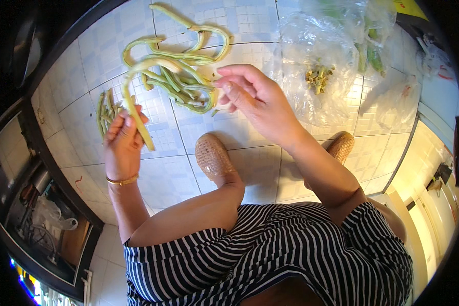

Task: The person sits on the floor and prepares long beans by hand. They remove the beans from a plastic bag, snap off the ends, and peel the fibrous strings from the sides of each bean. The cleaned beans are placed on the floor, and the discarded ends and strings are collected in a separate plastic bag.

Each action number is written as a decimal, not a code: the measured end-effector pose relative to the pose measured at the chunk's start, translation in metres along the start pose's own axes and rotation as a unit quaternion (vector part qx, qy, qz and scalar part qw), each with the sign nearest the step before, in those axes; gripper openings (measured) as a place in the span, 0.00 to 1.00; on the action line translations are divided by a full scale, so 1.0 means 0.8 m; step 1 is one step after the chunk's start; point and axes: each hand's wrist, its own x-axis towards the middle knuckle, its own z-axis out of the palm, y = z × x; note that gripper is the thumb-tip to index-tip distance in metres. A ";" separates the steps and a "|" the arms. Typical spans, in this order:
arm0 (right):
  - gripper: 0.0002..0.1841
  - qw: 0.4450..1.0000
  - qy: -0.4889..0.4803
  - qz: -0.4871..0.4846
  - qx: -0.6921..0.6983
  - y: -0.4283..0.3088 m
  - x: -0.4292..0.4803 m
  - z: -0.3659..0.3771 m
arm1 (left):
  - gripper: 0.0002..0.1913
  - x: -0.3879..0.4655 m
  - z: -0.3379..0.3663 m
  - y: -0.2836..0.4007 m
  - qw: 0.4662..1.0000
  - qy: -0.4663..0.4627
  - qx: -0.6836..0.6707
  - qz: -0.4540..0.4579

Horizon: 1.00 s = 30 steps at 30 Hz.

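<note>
My left hand [124, 132] grips a long pale-green bean [130, 101], which arches up and curls over to the right. My right hand [248, 90] hovers to the right with fingers partly curled and apart; I see nothing held in it. Between and beyond both hands, a heap of long beans [183, 86] lies on the tiled floor, with several looped loosely at its far side. Short cut bean pieces [108, 111] form a pile behind my left hand, which partly hides them.
On the right, a clear plastic bag [294, 90] lies spread out with bean trimmings [319, 78] on it. Another bag holds green vegetables [374, 57]. A crumpled bag [399, 101] lies nearby. My slippered feet [213, 155] stand close. A dark-framed cabinet [49, 214] borders the left.
</note>
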 end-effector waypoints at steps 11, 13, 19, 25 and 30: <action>0.11 0.995 0.072 -0.065 -0.009 0.009 -0.005 0.014 | 0.13 -0.018 0.018 -0.040 0.964 -0.199 -0.009 -0.175; 0.10 0.993 0.080 -0.073 -0.037 0.014 -0.006 0.009 | 0.14 -0.019 0.025 -0.045 0.957 -0.219 0.069 -0.175; 0.11 0.955 0.055 -0.196 -0.218 0.022 -0.014 0.006 | 0.26 -0.022 0.054 -0.034 0.876 -0.151 0.398 0.229; 0.12 0.938 0.035 -0.241 -0.246 0.021 -0.024 0.026 | 0.17 -0.025 0.080 -0.029 0.827 -0.186 0.411 0.335; 0.12 0.950 0.070 -0.222 -0.208 0.029 -0.029 0.031 | 0.14 -0.024 0.081 -0.034 0.848 -0.200 0.385 0.305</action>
